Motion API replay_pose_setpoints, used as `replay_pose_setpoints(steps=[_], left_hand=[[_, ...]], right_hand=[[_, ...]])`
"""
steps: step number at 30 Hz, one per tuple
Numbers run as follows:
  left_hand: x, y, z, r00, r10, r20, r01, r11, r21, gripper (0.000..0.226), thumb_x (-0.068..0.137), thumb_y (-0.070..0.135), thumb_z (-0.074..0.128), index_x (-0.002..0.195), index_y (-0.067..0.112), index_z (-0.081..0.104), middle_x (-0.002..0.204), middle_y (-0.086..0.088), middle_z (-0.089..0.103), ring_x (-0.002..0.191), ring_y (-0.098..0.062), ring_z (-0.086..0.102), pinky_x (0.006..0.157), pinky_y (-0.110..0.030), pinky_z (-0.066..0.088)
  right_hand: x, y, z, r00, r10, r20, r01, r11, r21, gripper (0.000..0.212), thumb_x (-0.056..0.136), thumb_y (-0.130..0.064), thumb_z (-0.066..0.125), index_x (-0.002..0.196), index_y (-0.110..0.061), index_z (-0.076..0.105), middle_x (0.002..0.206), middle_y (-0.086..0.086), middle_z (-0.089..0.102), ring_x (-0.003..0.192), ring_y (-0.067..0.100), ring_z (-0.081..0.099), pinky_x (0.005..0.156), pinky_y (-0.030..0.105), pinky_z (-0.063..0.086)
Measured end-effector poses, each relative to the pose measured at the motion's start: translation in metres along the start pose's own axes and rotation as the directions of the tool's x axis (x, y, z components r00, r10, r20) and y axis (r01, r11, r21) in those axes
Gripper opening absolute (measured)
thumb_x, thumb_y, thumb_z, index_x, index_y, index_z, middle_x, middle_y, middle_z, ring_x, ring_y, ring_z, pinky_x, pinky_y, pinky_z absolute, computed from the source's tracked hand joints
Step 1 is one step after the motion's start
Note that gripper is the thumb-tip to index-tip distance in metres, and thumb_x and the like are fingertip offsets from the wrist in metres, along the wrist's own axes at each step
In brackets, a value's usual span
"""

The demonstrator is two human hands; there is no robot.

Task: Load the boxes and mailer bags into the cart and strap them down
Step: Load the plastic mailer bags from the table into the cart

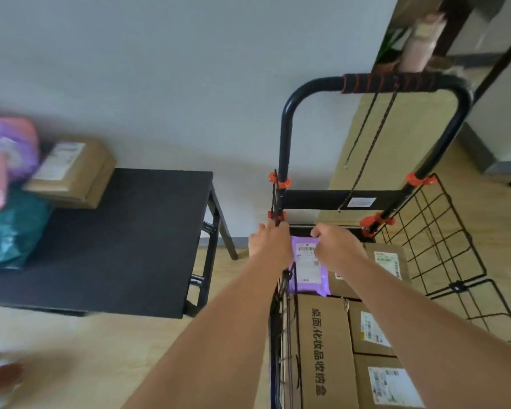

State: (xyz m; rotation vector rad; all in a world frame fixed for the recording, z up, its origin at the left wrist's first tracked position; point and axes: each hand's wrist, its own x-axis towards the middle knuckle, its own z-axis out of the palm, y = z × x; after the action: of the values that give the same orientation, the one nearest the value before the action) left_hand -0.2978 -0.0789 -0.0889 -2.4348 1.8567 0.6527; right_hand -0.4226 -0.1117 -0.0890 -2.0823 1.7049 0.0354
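Brown cardboard boxes point(322, 349): lower right of the frame, labelled, packed edge to edge inside the cart.
Black wire-sided cart point(322, 200): right of centre, running from the bottom edge up to the handle.
Purple plastic mailer bag point(307, 276): centre right, lying on the boxes at the back of the cart, label facing up.
Right hand point(338, 246): just above the bag, fingers curled, pinching its top edge.
Left hand point(270, 242): at the cart's back left corner, fingers curled, back of the hand to the camera; on wire or on cord, cannot tell.
Wire side panel point(425, 231): right of the hands, swung outward from the cart.
Black rectangular table point(115, 231): left half of the frame, well apart from the cart.
Waiting parcels: a tan cardboard box point(71, 169), a teal mailer bag point(12, 228) and blurred pink and purple bags point(6, 152), upper left on the table.
Thin black elastic cord point(369, 137): upper right, hanging loose from the foam-wrapped handle point(390, 82).
Step in hand: loading, most likely; seating the purple bag against the back.
Next move: calls for releasing the bag, then reaching left for the table's parcels; strapping not yet begun.
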Motion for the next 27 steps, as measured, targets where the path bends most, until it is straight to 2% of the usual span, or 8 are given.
replay_pose_setpoints(steps=[3,6,10,13,15,20,23,27], left_hand=[[-0.023,-0.046,-0.014,0.999,-0.051,-0.008,0.051,0.998,-0.029,0.046,0.091,0.009,0.050,0.136,0.016,0.043,0.131,-0.011,0.045,0.122,-0.030,0.043,0.096,-0.043,0.043],[-0.049,-0.095,-0.023,0.996,-0.090,-0.012,0.090,0.995,-0.042,0.045,0.091,0.012,0.050,0.135,0.017,0.043,0.132,-0.010,0.044,0.123,-0.030,0.041,0.094,-0.042,0.041],[-0.087,-0.160,-0.029,0.991,-0.132,0.011,0.132,0.988,-0.081,0.044,0.090,0.011,0.049,0.134,0.017,0.044,0.128,-0.010,0.045,0.117,-0.029,0.043,0.087,-0.039,0.041],[-0.116,-0.210,-0.031,0.988,-0.150,0.023,0.152,0.984,-0.094,0.051,0.090,0.012,0.050,0.140,0.018,0.040,0.132,-0.011,0.044,0.119,-0.031,0.043,0.092,-0.042,0.042],[-0.132,-0.240,-0.033,0.986,-0.165,0.029,0.167,0.979,-0.114,0.055,0.090,0.010,0.050,0.142,0.018,0.037,0.135,-0.011,0.042,0.122,-0.032,0.041,0.094,-0.042,0.043],[-0.162,-0.301,-0.036,0.983,-0.181,-0.008,0.178,0.974,-0.141,0.053,0.089,0.012,0.054,0.140,0.019,0.040,0.134,-0.008,0.044,0.123,-0.029,0.042,0.092,-0.039,0.043],[-0.176,-0.332,-0.043,0.978,-0.198,-0.069,0.185,0.971,-0.153,0.050,0.090,0.013,0.054,0.139,0.020,0.042,0.132,-0.007,0.046,0.123,-0.029,0.043,0.092,-0.038,0.042],[-0.190,-0.367,-0.055,0.961,-0.254,-0.112,0.232,0.957,-0.176,0.049,0.090,0.013,0.054,0.137,0.019,0.043,0.131,-0.007,0.047,0.121,-0.028,0.044,0.090,-0.038,0.044]], right_hand=[[-0.019,-0.038,0.009,0.998,-0.058,-0.012,0.058,0.997,-0.046,0.016,0.091,-0.015,0.058,0.105,-0.022,0.058,0.084,-0.005,0.059,0.077,0.014,0.059,0.067,0.031,0.052],[-0.040,-0.081,0.026,0.993,-0.118,0.025,0.119,0.991,-0.061,0.020,0.092,-0.013,0.054,0.108,-0.023,0.059,0.099,-0.001,0.065,0.089,0.019,0.062,0.077,0.035,0.054],[-0.068,-0.140,0.049,0.978,-0.170,0.122,0.181,0.980,-0.080,0.029,0.090,-0.005,0.052,0.115,-0.018,0.059,0.111,0.005,0.064,0.101,0.025,0.061,0.087,0.042,0.054],[-0.087,-0.183,0.068,0.967,-0.201,0.159,0.220,0.968,-0.117,0.038,0.090,-0.004,0.048,0.125,-0.018,0.056,0.122,0.006,0.061,0.110,0.027,0.059,0.091,0.040,0.052],[-0.098,-0.209,0.082,0.961,-0.218,0.170,0.241,0.962,-0.130,0.041,0.092,-0.006,0.046,0.131,-0.020,0.053,0.128,0.006,0.058,0.114,0.027,0.057,0.088,0.035,0.050],[-0.125,-0.263,0.114,0.957,-0.252,0.143,0.267,0.959,-0.095,0.040,0.096,-0.018,0.052,0.135,-0.025,0.051,0.132,-0.001,0.058,0.110,0.021,0.059,0.069,0.027,0.042],[-0.136,-0.291,0.123,0.956,-0.263,0.131,0.277,0.955,-0.103,0.038,0.096,-0.021,0.053,0.134,-0.025,0.051,0.130,-0.001,0.058,0.107,0.020,0.059,0.070,0.027,0.045],[-0.143,-0.325,0.124,0.951,-0.291,0.107,0.303,0.947,-0.108,0.036,0.098,-0.024,0.052,0.134,-0.026,0.051,0.129,-0.001,0.059,0.107,0.021,0.060,0.079,0.031,0.052]])
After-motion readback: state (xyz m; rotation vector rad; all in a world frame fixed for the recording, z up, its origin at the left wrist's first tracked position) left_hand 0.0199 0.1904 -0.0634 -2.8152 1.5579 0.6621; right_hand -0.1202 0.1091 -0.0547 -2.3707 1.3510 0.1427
